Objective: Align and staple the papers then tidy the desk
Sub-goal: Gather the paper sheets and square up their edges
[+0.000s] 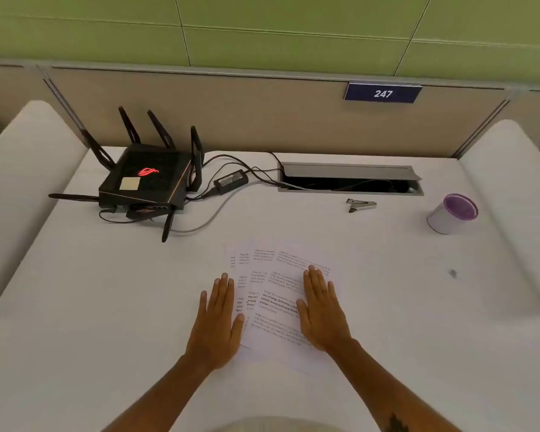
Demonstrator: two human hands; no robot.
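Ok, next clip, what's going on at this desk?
A person has both hands flat on a fanned-out spread of printed papers on a white desk. The left hand presses the left edge and the right hand the right side, so the sheets are not yet squared up. The stapler lies untouched farther back, near the open cable tray. A white and purple cup lies on its side to the right, and a router sits back left.
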